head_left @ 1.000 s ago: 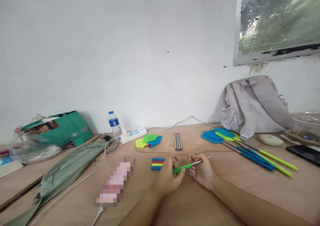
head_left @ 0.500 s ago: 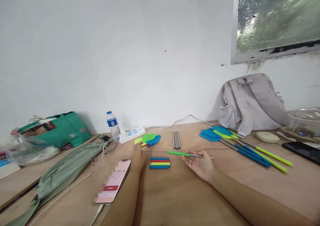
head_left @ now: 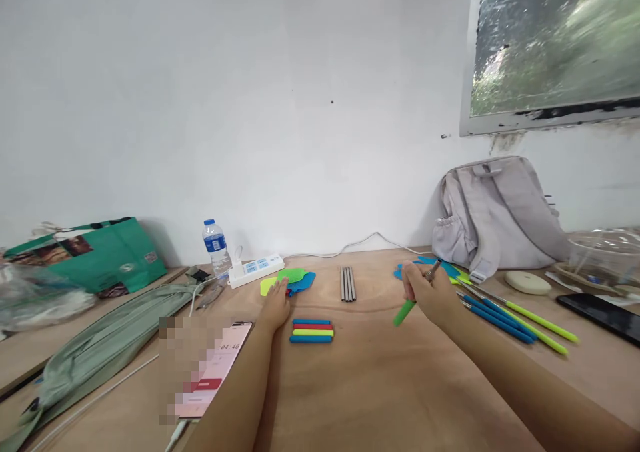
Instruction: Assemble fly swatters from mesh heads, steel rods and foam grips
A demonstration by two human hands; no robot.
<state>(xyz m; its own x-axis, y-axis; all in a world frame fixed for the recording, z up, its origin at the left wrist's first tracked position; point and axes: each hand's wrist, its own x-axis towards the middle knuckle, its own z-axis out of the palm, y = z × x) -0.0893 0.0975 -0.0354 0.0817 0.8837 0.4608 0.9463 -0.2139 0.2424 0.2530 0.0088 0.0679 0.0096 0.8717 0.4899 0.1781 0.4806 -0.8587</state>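
Note:
My right hand [head_left: 425, 291] is closed around a metal rod with a green handle [head_left: 404, 313], which slants down toward the table. Resting on a small pile of flat plastic pieces, my left hand [head_left: 275, 305] has its fingers stretched out. A green flat piece [head_left: 291, 276] and a blue one [head_left: 306, 283] show in that pile, with bits of yellow-green and red. Between the hands lie several metal tubes [head_left: 348, 284] side by side. Nearer me is a row of coloured handles [head_left: 312, 331] in blue, red and yellow. Beyond my right hand are several finished-looking fly swatters [head_left: 505, 319].
A grey backpack [head_left: 500, 219] leans on the wall at right, near a white round case [head_left: 527, 283] and a black phone [head_left: 605, 315]. At left are a lit phone [head_left: 213, 375], a power strip [head_left: 257, 270], a water bottle [head_left: 216, 249], a green cloth strap [head_left: 110, 335] and a green bag [head_left: 115, 252].
My right hand has turned over and moved slightly up and right, tipping the green-handled rod from level to slanted. My left hand stays at the flat pieces, its fingers now more spread over them.

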